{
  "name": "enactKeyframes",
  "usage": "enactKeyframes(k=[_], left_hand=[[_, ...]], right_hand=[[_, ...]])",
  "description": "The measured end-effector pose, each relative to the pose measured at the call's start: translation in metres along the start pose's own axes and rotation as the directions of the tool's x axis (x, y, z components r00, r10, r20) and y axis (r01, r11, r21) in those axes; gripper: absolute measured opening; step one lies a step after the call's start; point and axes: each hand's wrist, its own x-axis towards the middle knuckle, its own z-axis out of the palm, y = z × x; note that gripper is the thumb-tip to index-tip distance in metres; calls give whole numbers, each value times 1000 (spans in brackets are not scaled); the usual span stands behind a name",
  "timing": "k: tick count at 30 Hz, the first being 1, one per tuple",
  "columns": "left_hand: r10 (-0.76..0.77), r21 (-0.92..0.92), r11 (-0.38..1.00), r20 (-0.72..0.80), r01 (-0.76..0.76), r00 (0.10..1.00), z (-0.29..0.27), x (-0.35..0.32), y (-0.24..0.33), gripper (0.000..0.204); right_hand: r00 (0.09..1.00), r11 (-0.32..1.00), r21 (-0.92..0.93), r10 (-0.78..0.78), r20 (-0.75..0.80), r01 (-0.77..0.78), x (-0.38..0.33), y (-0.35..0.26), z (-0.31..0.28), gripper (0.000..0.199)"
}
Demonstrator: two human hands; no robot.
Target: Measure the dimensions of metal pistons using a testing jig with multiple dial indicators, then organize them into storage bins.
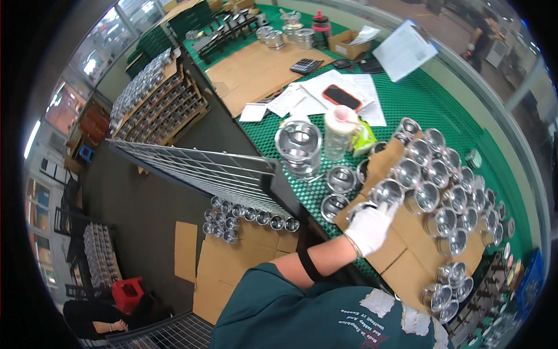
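My left hand (371, 230), in a white glove, reaches over a cardboard sheet (401, 267). Its fingers curl over the near rim of a shiny metal piston (388, 191), at the left edge of a group of similar pistons. The hand partly covers another piston (359, 210) beside it. Several more pistons (438, 174) stand on the cardboard with their hollow ends up. Loose pistons (342, 179) sit on the green mat just left of the cardboard. My right hand is not in view.
A stack of pistons (299, 145) and a clear bottle (338, 136) stand on the green mat (447, 107). Beyond are papers (302, 99), a phone (342, 97) and a calculator (306, 66). A wire-mesh panel (203, 166) borders the left; a seated person (93, 323) is lower left.
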Motion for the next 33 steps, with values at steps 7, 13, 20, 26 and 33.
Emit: enactKeyframes(k=[7, 13, 20, 26, 33], left_hand=[[60, -94, 994, -31, -62, 998, 8, -1, -13, 82], [88, -140, 987, 29, -84, 996, 3, 1, -17, 71], [33, -140, 989, -69, -42, 997, 18, 0, -13, 70], [85, -118, 989, -70, -93, 994, 10, 6, -12, 71], [35, -270, 961, -88, -58, 996, -18, -4, -14, 71]], right_hand=[[968, 957, -144, -246, 54, 251, 85, -92, -74, 81], [899, 877, -209, -405, 166, 433, 136, -159, -95, 78], [787, 764, -220, -541, 296, 607, 173, -205, -99, 75], [756, 745, -181, -576, 311, 642, 164, -194, -94, 73], [836, 839, 25, -543, 81, 543, 115, -177, -38, 71]])
